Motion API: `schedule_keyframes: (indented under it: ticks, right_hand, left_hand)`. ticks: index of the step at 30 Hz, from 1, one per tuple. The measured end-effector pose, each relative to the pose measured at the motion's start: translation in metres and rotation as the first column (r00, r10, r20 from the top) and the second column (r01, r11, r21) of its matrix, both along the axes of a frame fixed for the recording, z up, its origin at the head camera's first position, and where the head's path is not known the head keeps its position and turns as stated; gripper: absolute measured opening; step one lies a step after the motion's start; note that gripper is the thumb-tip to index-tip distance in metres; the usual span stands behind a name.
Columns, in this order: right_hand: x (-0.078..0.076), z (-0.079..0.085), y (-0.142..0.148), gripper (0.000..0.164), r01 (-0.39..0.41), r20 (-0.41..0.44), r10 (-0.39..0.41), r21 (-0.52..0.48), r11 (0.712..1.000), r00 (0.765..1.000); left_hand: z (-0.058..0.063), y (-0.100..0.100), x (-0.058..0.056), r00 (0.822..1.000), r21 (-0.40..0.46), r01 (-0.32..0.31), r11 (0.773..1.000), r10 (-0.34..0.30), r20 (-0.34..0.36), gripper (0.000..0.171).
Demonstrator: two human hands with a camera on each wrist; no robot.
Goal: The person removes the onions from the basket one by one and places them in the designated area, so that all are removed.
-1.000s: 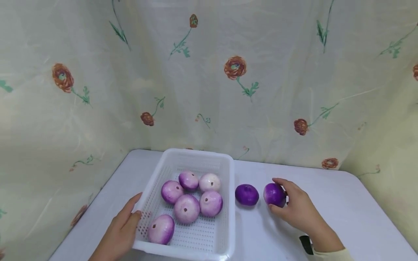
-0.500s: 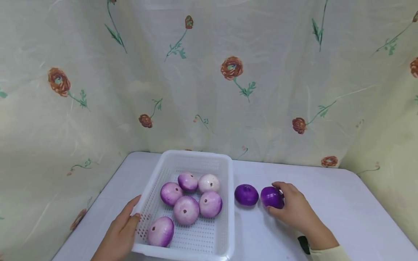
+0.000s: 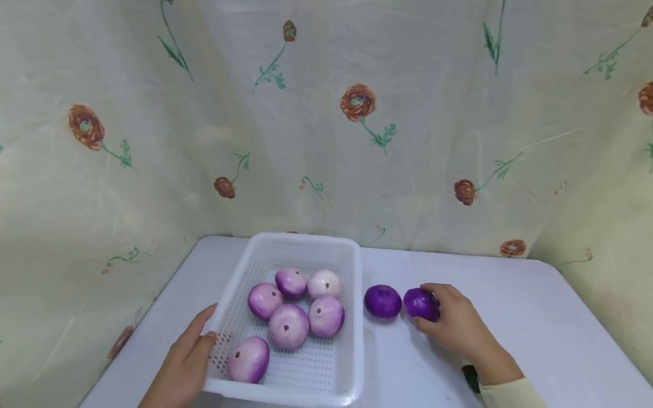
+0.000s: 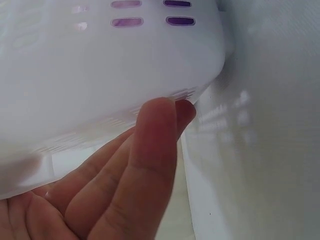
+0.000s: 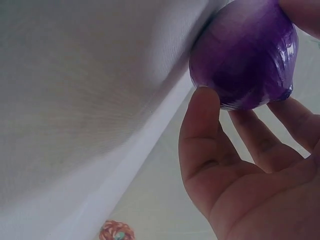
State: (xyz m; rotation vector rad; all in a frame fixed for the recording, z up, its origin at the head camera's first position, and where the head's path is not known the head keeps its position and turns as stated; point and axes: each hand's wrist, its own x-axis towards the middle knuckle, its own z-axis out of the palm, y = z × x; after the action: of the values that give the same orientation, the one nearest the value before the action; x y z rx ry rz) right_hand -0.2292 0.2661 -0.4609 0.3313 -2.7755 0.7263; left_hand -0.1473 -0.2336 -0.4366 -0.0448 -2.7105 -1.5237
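Note:
A white perforated plastic basket [image 3: 352, 340] stands on the table, holding several pale purple onions [image 3: 288, 327]. My left hand [image 3: 183, 357] grips its near left side; in the left wrist view the thumb [image 4: 156, 132] lies against the outside and the other fingers reach around the edge. To the right of the basket sits a dark purple onion [image 3: 382, 301]. Beside that one, a second purple onion [image 3: 420, 304] is held by my right hand [image 3: 456, 326], thumb at the near side and fingers over the far side. The right wrist view shows this onion [image 5: 242, 55] between thumb and fingertips.
The white table [image 3: 535, 317] extends right of my right hand. Behind it and along both sides hangs a pale curtain [image 3: 408, 170] printed with orange flowers. A dark band [image 3: 471, 378] shows at my right wrist, by the cream sleeve [image 3: 512, 394].
My right hand has brought its onion leftward, close beside the other dark onion, and turned it somewhat. The left hand keeps its place on the basket. The head view has shifted slightly.

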Motion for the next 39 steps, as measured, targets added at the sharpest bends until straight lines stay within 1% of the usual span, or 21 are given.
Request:
schedule_keyframes:
  ticks: [2,5,8,10,13,16,22,29,35,39]
  right_hand:
    - [-0.0007,-0.0006,-0.0007,0.073,-0.005,-0.006,0.005,-0.003,1.0,1.0]
    - [-0.0006,-0.0026,-0.0019,0.073,-0.015,-0.007,0.015,-0.01,1.0,1.0]
    - [0.0007,-0.0041,-0.0026,0.073,-0.024,-0.012,0.024,-0.01,1.0,1.0]
    - [0.0013,-0.0039,-0.0025,0.073,-0.028,-0.023,0.028,-0.005,1.0,0.999]
    - [0.0015,-0.002,-0.0024,0.072,-0.031,-0.042,0.031,-0.004,1.0,0.999]
    - [0.0013,-0.0011,-0.0025,0.073,-0.029,-0.043,0.028,-0.006,1.0,0.999]
    - [0.0008,-0.0038,-0.0014,0.074,-0.022,-0.034,0.022,-0.005,1.0,0.999]
    - [-0.0007,-0.0034,0.0016,0.073,-0.028,-0.037,0.027,-0.015,1.0,0.999]
    - [0.0007,-0.0029,0.0037,0.075,-0.022,-0.03,0.022,-0.018,1.0,0.999]
    - [0.002,-0.0029,0.0045,0.08,-0.018,-0.006,0.018,-0.011,1.0,1.0]
  left_hand:
    - [-0.0005,-0.0015,-0.0003,1.0,-0.005,-0.005,1.0,0.005,0.001,0.051]
    - [-0.0032,-0.0031,0.0014,1.0,-0.007,-0.02,1.0,0.02,0.021,0.052]
    - [-0.0061,-0.0032,0.004,0.998,0.019,-0.03,0.999,0.029,0.05,0.053]
    - [-0.0066,-0.0025,0.0047,0.998,0.022,-0.034,0.999,0.033,0.06,0.053]
    - [-0.0064,-0.0017,0.0031,0.998,0.004,-0.041,0.999,0.041,0.052,0.053]
    - [-0.0062,-0.0013,0.001,0.998,-0.015,-0.042,0.999,0.042,0.043,0.053]
    - [-0.0051,0.0008,-0.0004,0.996,-0.014,-0.042,0.999,0.043,0.073,0.054]
    - [-0.0026,0.0018,-0.0009,0.997,-0.027,-0.045,0.999,0.047,0.065,0.054]
    - [-0.0025,0.002,-0.0016,0.999,-0.027,-0.036,0.999,0.037,0.031,0.052]
    - [-0.0028,0.001,-0.0013,1.0,-0.024,-0.022,0.999,0.022,0.003,0.052]
